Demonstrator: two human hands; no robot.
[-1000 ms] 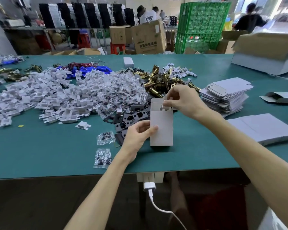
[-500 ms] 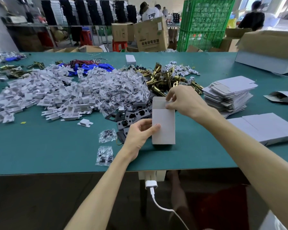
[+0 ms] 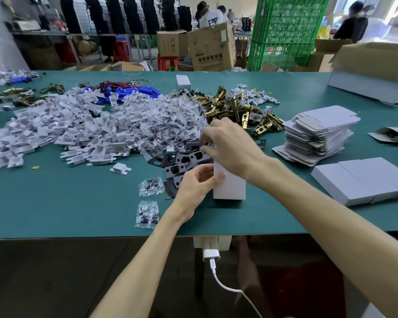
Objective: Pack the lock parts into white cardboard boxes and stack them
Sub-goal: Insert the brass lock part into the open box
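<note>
Fingers (image 3: 205, 137) of right hand (image 3: 231, 146) have shifted off the box (image 3: 230, 188), above black plates (image 3: 182, 159).

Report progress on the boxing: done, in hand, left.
Done: a few closed boxes lie at the right. In hand: the left hand grips an upright box; the right hand is over its top. Left: a tall stack of flat blanks and big heaps of parts.

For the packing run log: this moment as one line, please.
phase: packing | left hand: grips white box, upright on table | right hand: above box top, grasp unclear | black plates: beside box
</note>
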